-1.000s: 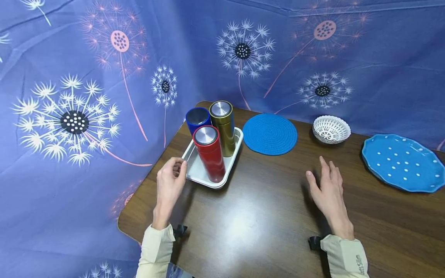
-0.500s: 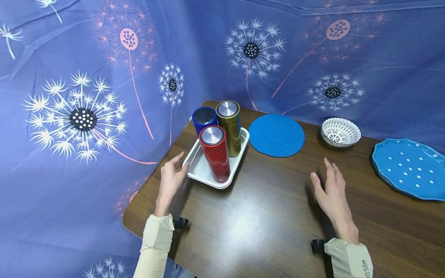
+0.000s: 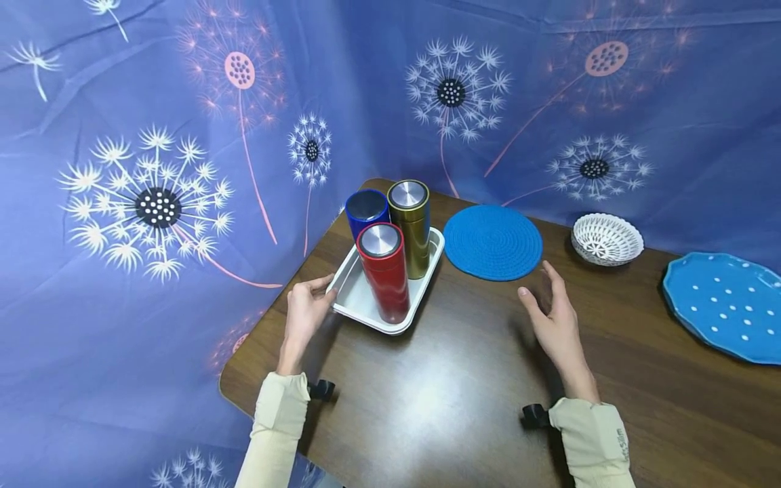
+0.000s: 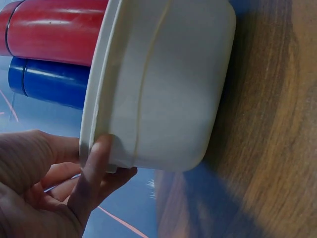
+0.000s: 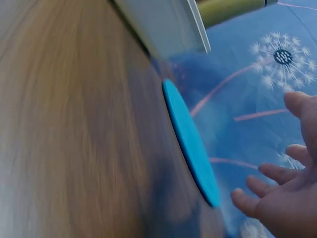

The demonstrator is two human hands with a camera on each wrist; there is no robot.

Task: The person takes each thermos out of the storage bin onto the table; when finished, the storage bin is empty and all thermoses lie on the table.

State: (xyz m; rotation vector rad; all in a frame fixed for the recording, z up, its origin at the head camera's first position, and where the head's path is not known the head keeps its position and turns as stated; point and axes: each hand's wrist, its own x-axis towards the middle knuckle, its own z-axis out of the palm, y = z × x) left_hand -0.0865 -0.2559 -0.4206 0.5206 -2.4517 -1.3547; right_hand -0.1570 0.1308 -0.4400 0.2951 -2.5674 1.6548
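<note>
A deep white plastic tray (image 3: 356,306) stands at the left of the table, bearing a red thermos flask (image 3: 386,278), a gold flask (image 3: 417,234) and a blue flask (image 3: 367,207). All are upright with their lids on; the red one partly hides the blue. My left hand (image 3: 308,313) grips the tray's near left corner. In the left wrist view the thumb (image 4: 91,173) lies against the outer wall under the rim (image 4: 94,109), other fingers beyond the corner. Over the table, my right hand (image 3: 556,325) holds nothing, fingers spread, near the round blue placemat (image 3: 493,242).
Behind the right hand stands a white openwork bowl (image 3: 607,240). Farther right lies a blue scalloped platter with white dots (image 3: 726,308). A blue dandelion-print cloth (image 3: 366,88) hangs along the back and left of the wooden table (image 3: 439,407).
My left fingers, earlier curled beside the tray, have opened and then taken hold of its corner. My right hand has moved left, toward the placemat. The head view has shifted slightly.
</note>
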